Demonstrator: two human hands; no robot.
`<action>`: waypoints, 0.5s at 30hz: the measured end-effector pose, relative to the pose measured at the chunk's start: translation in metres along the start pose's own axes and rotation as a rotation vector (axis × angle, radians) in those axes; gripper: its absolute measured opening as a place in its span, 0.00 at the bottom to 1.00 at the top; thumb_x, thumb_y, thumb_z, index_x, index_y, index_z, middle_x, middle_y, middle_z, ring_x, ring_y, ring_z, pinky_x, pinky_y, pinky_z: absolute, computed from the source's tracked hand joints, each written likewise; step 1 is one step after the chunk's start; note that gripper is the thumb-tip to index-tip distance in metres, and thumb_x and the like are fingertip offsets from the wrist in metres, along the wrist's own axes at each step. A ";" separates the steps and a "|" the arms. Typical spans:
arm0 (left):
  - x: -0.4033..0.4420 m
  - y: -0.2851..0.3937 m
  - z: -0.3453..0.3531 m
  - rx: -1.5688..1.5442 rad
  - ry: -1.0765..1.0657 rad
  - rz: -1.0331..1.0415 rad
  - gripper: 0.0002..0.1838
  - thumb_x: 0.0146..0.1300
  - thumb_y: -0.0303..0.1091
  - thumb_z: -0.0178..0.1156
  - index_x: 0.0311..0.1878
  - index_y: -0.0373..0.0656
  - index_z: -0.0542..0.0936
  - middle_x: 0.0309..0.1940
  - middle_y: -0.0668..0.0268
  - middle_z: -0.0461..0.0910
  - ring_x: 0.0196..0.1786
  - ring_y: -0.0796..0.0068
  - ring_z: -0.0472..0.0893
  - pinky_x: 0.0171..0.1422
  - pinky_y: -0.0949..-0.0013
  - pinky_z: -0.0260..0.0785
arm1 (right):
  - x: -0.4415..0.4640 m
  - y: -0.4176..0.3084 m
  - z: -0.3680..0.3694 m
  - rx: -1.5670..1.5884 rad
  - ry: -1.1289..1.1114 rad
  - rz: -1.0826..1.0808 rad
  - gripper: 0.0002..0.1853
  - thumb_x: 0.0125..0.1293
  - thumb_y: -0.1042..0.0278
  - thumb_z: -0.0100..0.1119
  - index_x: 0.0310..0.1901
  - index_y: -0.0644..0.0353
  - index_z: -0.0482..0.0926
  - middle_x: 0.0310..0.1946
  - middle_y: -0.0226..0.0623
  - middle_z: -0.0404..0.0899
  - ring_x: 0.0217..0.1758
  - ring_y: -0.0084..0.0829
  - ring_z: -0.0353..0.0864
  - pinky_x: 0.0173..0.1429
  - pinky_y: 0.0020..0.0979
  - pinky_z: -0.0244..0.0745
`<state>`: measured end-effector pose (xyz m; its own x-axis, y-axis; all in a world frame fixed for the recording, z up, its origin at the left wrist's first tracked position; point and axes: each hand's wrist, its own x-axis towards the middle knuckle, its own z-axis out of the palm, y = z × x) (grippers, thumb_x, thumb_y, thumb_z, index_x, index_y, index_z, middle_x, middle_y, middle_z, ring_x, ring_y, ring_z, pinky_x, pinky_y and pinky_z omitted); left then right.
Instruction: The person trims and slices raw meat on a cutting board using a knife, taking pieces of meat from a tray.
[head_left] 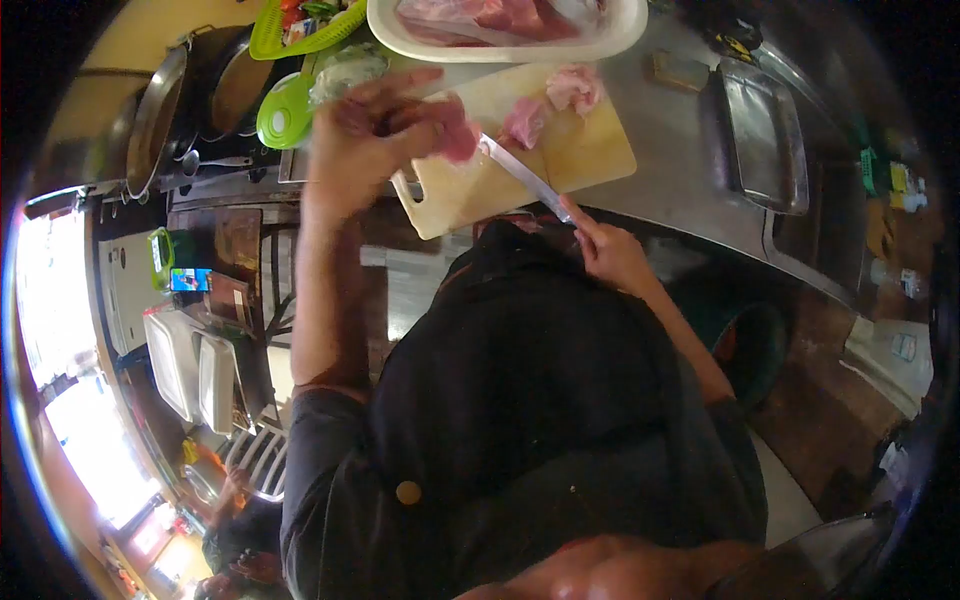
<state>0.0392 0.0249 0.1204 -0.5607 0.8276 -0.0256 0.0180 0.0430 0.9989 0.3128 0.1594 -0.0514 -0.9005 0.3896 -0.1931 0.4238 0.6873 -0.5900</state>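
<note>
My left hand (370,130) is raised over the left end of the cutting board (470,200), gripping a piece of raw pink meat (459,135). My right hand (605,248) is wrapped round the handle of a long knife (525,177). Its blade slants across the board, with the tip close to the held meat; whether they touch I cannot tell. Two more pieces of meat, one nearer (525,122) and one at the far edge (574,89), lie on the board. Behind it stands a white tub (507,53) of raw meat.
A green basket (308,28) of vegetables and a round green-lidded item (285,112) stand to the left, beside hanging pans (160,120). On the steel counter (670,190) at right sits a metal tray (765,140). Another person (245,530) is at lower left.
</note>
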 end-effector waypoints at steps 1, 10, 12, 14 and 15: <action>-0.001 0.012 0.000 -0.020 0.019 0.080 0.23 0.53 0.21 0.63 0.55 0.30 0.76 0.41 0.54 0.83 0.39 0.74 0.83 0.43 0.75 0.76 | 0.000 0.002 0.003 0.001 0.017 -0.003 0.32 0.68 0.62 0.50 0.71 0.25 0.54 0.28 0.52 0.78 0.31 0.53 0.80 0.38 0.50 0.76; 0.021 -0.121 0.020 -0.020 -0.032 -0.049 0.16 0.57 0.23 0.63 0.50 0.31 0.78 0.40 0.61 0.83 0.40 0.75 0.82 0.48 0.72 0.75 | -0.017 0.007 -0.050 -0.096 0.276 0.153 0.28 0.66 0.70 0.55 0.67 0.31 0.66 0.37 0.46 0.81 0.35 0.45 0.81 0.41 0.40 0.76; 0.017 -0.146 0.017 0.123 0.016 -0.077 0.15 0.57 0.25 0.64 0.48 0.31 0.79 0.41 0.59 0.84 0.40 0.74 0.83 0.47 0.72 0.76 | -0.022 0.007 -0.050 -0.061 0.344 0.093 0.30 0.65 0.70 0.55 0.67 0.31 0.65 0.36 0.47 0.81 0.35 0.46 0.81 0.41 0.41 0.76; 0.011 -0.152 0.015 0.347 0.091 -0.032 0.15 0.56 0.25 0.65 0.47 0.32 0.80 0.42 0.57 0.84 0.40 0.71 0.83 0.46 0.72 0.77 | -0.027 0.005 -0.048 0.036 0.395 0.020 0.33 0.64 0.70 0.55 0.69 0.29 0.62 0.31 0.48 0.79 0.34 0.50 0.80 0.39 0.44 0.75; 0.010 -0.154 0.013 0.421 0.105 -0.025 0.14 0.55 0.25 0.65 0.46 0.33 0.80 0.42 0.57 0.84 0.41 0.70 0.83 0.45 0.72 0.77 | -0.029 0.003 -0.045 0.067 0.353 0.028 0.33 0.63 0.73 0.56 0.69 0.31 0.63 0.34 0.48 0.80 0.33 0.46 0.80 0.40 0.40 0.76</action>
<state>0.0415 0.0338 -0.0347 -0.6458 0.7631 -0.0235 0.3271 0.3044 0.8946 0.3450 0.1780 -0.0124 -0.7946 0.6036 0.0657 0.4304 0.6362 -0.6403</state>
